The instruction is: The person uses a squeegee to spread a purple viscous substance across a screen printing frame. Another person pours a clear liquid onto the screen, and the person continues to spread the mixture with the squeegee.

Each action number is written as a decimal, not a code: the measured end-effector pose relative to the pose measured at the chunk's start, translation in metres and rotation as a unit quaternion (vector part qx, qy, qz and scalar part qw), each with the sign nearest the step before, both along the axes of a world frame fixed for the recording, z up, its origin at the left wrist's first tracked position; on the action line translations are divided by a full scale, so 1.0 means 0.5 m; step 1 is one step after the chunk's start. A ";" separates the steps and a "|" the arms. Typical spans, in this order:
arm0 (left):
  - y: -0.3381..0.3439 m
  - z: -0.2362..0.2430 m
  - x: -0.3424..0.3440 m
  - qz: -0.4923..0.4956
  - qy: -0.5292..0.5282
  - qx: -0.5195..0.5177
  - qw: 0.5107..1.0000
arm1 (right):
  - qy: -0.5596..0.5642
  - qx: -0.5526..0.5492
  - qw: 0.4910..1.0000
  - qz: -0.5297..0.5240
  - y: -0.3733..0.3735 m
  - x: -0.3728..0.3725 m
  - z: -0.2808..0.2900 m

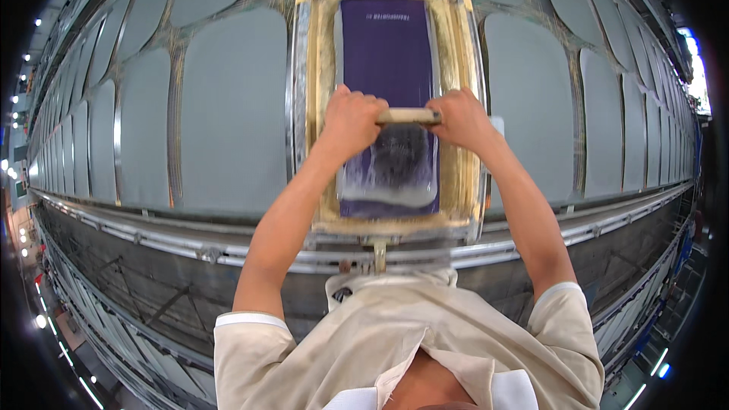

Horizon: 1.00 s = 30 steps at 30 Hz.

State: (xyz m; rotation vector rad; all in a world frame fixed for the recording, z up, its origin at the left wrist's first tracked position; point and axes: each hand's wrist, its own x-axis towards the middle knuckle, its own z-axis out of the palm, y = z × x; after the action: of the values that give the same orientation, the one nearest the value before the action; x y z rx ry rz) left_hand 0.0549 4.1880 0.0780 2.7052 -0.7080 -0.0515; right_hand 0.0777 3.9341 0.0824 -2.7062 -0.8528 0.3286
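— Where is the squeegee (408, 115)?

— Across the middle of the screen (387, 53), level, its pale wooden handle running left to right. Both hands have it by the ends.

— How do the fingers sit?

— The left hand (351, 118) is clenched round the left end, knuckles up, and the right hand (460, 118) is clenched round the right end the same way. Only the short middle stretch of handle shows between them.

— And the screen itself?

— A dark purple mesh panel, taller than wide, set in a frame (456, 144) with a yellowish, stained border and a metal outer rim. Above the squeegee the mesh is plain purple, with a small line of pale print near the top edge, too small to make out. Below the squeegee there is a grey, smeared patch and a whitish band of ink (387, 196) along the bottom of the panel.

— What lies under it?

— A long table (228, 129) covered with grey fabric pieces (531, 106), laid side by side in rows that bend away to both sides. The frame rests over one of them.

— Anything nearer the person?

— A metal rail (175, 239) runs along the near edge of the table, and a small bracket (379, 254) at the frame's near side meets it. Below that, the person's beige shirt (395, 326) with white sleeve cuffs fills the lower middle. Both forearms reach up from there to the squeegee.

— And the edges?

— Small ceiling lights (15, 99) dot the far left, and a bright window (697, 76) shows at the far right.
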 end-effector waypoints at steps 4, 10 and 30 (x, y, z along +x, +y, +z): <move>0.012 -0.005 0.269 0.011 -0.031 0.026 0.999 | -0.028 0.004 1.000 -0.007 0.014 0.282 -0.014; 0.029 -0.022 0.552 0.023 -0.102 0.053 0.993 | -0.081 0.003 0.997 -0.015 0.026 0.563 -0.047; -0.014 -0.012 -0.212 0.015 0.006 -0.003 1.000 | 0.069 -0.003 0.997 0.016 -0.013 -0.187 -0.020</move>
State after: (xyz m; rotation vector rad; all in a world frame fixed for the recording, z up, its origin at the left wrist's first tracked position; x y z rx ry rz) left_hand -0.0512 4.1807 0.0718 2.7061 -0.6634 -0.0566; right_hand -0.0155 3.9274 0.0726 -2.6417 -0.8573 0.5203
